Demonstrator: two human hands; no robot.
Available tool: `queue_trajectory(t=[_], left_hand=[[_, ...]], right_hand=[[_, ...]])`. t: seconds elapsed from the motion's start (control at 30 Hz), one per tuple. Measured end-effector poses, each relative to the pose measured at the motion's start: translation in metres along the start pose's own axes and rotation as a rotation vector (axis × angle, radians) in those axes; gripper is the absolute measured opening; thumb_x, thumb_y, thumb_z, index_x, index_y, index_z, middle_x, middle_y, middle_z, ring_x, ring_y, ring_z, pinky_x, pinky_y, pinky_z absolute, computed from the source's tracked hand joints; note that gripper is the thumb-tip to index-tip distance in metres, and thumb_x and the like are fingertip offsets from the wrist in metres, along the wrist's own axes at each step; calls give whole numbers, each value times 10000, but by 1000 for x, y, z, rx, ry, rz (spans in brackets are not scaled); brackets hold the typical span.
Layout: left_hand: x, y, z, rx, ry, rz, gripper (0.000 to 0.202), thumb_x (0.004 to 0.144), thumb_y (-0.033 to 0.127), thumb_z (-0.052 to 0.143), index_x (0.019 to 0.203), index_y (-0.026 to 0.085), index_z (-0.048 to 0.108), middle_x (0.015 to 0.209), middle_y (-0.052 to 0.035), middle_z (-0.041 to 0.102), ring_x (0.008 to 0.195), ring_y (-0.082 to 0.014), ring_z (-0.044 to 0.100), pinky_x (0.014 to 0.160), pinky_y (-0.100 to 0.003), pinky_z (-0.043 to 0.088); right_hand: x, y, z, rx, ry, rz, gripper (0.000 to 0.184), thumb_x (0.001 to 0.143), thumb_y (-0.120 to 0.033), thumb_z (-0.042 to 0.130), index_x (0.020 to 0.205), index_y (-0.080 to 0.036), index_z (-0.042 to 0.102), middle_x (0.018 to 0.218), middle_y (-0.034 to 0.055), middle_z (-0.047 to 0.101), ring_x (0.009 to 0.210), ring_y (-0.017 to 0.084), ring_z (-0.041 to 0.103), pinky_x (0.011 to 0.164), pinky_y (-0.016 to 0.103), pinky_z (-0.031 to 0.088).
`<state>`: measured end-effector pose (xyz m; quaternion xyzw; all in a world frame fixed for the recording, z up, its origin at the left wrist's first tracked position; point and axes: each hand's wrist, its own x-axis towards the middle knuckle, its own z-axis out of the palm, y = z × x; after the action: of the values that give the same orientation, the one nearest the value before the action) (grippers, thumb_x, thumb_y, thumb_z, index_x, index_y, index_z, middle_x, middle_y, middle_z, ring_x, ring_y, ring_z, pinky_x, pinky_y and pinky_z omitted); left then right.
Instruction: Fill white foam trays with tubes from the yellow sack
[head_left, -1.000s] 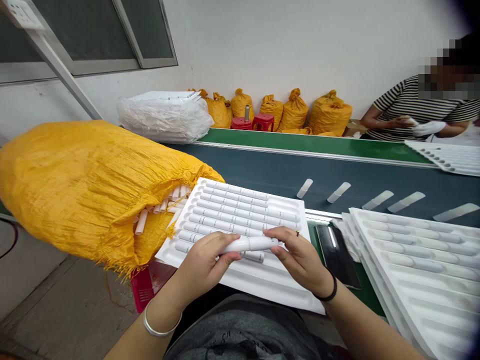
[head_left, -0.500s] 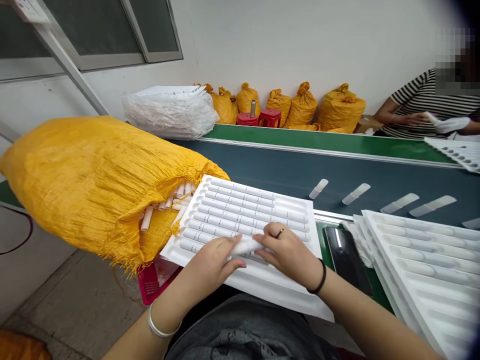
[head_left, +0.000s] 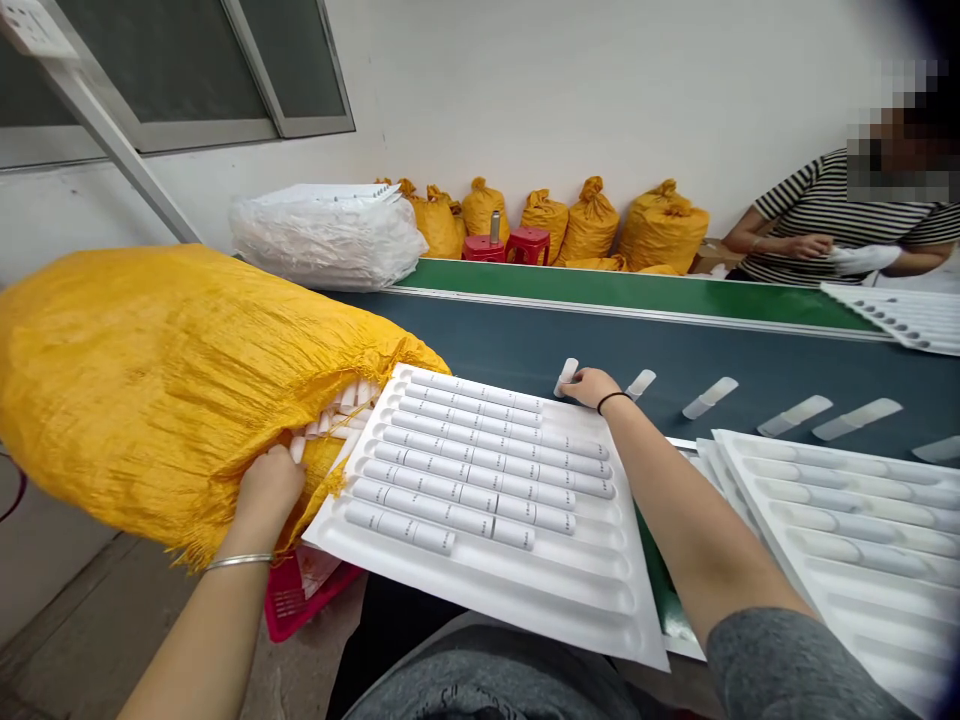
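A white moulded tray [head_left: 525, 590] lies in front of me with several white tubes [head_left: 480, 470] in its grooves. My left hand [head_left: 268, 490] reaches into the mouth of a big yellow woven sack [head_left: 150, 380], where more white tubes [head_left: 337, 405] show; its fingers are hidden inside. My right hand [head_left: 592, 386] is stretched past the tray's far edge, over the dark conveyor belt [head_left: 712, 350], with its fingers closed on a small white cap [head_left: 566, 376].
Several white caps [head_left: 795, 412] lie in a row on the belt. A stack of white trays [head_left: 840, 530] sits at my right. Across the belt a person in a striped top [head_left: 832, 215] works. Yellow sacks [head_left: 660, 225], red stools [head_left: 525, 242] and a plastic bag [head_left: 330, 235] stand behind.
Both hands left the tube they held over the tray. The left hand went into the sack. The right hand reached out to the belt with a cap.
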<state>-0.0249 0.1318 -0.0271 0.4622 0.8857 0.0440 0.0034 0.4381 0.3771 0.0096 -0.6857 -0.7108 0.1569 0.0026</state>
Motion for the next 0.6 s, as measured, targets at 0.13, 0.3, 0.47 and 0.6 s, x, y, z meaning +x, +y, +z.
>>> queue_trajectory(t=[0.13, 0.3, 0.47, 0.6], left_hand=[[-22, 11, -2, -44, -11, 32, 372, 759, 313, 578, 1033, 67, 634, 945, -215, 668, 895, -386, 631, 777, -452, 489], [-71, 57, -25, -511, 379, 377, 288, 847, 319, 556, 1077, 156, 614, 1104, -111, 633, 1081, -266, 570, 988, -365, 415], [-112, 110, -42, -894, 251, 619, 227, 848, 243, 607, 1075, 229, 612, 1105, -49, 638, 1064, -203, 585, 975, -333, 432], [-131, 132, -43, -1057, 144, 688, 267, 835, 177, 619, 1090, 256, 620, 1101, -42, 643, 1080, -200, 576, 979, -339, 427]], right_hand=[[-39, 19, -9, -44, -15, -40, 369, 843, -411, 535, 984, -121, 714, 1027, 165, 690, 927, 275, 642, 715, 309, 458], [-94, 35, 4, -80, -59, -188, 140, 741, -206, 635, 833, -184, 738, 930, 81, 716, 852, 230, 648, 730, 280, 450], [-125, 31, 7, -96, 122, -233, 199, 785, -185, 570, 951, -128, 663, 969, 120, 667, 904, 262, 605, 793, 336, 439], [-168, 17, 9, 167, 292, -324, 208, 840, -240, 511, 1018, -153, 572, 890, 84, 631, 800, 222, 591, 710, 329, 464]])
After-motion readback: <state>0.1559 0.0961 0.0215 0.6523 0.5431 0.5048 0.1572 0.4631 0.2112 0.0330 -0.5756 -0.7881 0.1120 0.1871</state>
